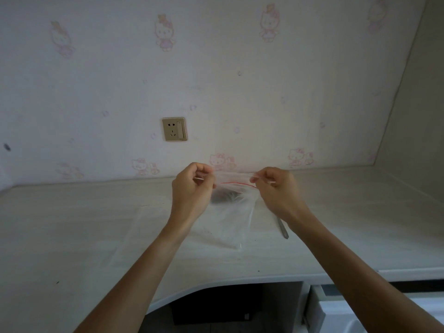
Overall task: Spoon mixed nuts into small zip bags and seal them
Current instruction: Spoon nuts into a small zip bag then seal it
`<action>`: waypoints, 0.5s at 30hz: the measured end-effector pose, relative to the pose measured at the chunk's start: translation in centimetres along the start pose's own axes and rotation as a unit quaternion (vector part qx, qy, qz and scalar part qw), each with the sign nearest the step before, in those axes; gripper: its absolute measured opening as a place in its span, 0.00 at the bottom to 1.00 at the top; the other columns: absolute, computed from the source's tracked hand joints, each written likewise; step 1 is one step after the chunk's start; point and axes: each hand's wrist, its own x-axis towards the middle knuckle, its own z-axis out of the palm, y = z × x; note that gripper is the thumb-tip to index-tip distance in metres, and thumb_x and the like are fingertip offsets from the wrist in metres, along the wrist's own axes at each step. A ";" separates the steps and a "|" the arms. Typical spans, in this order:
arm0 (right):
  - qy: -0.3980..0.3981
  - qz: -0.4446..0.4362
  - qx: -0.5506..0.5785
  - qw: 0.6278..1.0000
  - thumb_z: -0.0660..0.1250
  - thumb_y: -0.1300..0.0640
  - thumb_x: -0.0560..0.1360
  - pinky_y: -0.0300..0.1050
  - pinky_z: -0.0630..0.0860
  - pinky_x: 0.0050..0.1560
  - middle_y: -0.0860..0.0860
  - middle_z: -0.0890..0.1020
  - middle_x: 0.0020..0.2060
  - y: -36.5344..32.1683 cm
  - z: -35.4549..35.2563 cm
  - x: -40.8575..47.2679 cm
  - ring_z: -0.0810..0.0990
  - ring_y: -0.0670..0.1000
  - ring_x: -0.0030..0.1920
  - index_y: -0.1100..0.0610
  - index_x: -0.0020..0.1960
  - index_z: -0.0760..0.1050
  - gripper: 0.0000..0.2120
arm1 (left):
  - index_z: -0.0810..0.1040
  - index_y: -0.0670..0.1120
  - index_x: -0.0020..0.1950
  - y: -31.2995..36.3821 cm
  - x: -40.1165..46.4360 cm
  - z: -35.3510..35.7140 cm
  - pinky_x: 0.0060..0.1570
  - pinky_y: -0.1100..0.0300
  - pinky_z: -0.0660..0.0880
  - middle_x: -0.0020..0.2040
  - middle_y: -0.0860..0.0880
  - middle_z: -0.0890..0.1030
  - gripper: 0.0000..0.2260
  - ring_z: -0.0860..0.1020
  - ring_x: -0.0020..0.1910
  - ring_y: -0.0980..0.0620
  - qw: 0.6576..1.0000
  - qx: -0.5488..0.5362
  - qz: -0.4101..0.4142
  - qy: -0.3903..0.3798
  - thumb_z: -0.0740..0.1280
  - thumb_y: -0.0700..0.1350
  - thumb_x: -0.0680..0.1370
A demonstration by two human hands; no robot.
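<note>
A clear zip bag (pixel 234 212) with a red seal line hangs above the desk, held up by its top edge. My left hand (pixel 192 188) pinches the bag's top left corner and my right hand (pixel 276 188) pinches the top right corner. Through the plastic a dark round shape (pixel 225 195) shows, blurred; I cannot tell whether it lies in the bag or behind it on the desk. A metal spoon handle (pixel 283 230) lies on the desk, partly hidden under my right wrist.
More clear plastic (pixel 144 227) lies flat on the pale desk (pixel 72 224) below my left forearm. A wall socket (pixel 174 129) sits on the wallpapered wall behind. The desk's front edge curves inward near me, with a white drawer unit (pixel 336 306) at lower right.
</note>
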 end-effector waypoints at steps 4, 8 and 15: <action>0.047 -0.030 -0.090 0.994 0.69 0.56 0.77 0.28 0.68 0.32 0.47 0.81 0.40 -0.4 -0.4 0.0 0.78 0.42 0.37 0.53 0.45 0.81 0.04 | 0.76 0.48 0.50 -0.2 -0.1 -0.4 0.48 0.42 0.84 0.41 0.50 0.87 0.06 0.86 0.38 0.54 1.000 -0.019 0.016 0.010 0.71 0.40 0.79; 0.039 0.044 -0.006 0.998 0.66 0.59 0.78 0.38 0.76 0.27 0.52 0.84 0.32 -1.1 -0.7 0.0 0.82 0.46 0.28 0.55 0.42 0.79 0.06 | 0.74 0.46 0.50 -0.2 0.0 -0.6 0.45 0.43 0.85 0.42 0.47 0.87 0.09 0.87 0.39 0.51 0.997 -0.065 -0.015 0.031 0.73 0.43 0.79; 0.002 0.127 0.252 0.959 0.69 0.70 0.77 0.50 0.86 0.39 0.62 0.85 0.43 -2.3 -0.8 -0.4 0.88 0.56 0.39 0.65 0.51 0.80 0.04 | 0.79 0.44 0.48 -0.3 -0.4 -0.7 0.36 0.54 0.84 0.40 0.48 0.85 0.04 0.87 0.38 0.49 0.991 -0.103 -0.003 0.082 0.74 0.41 0.79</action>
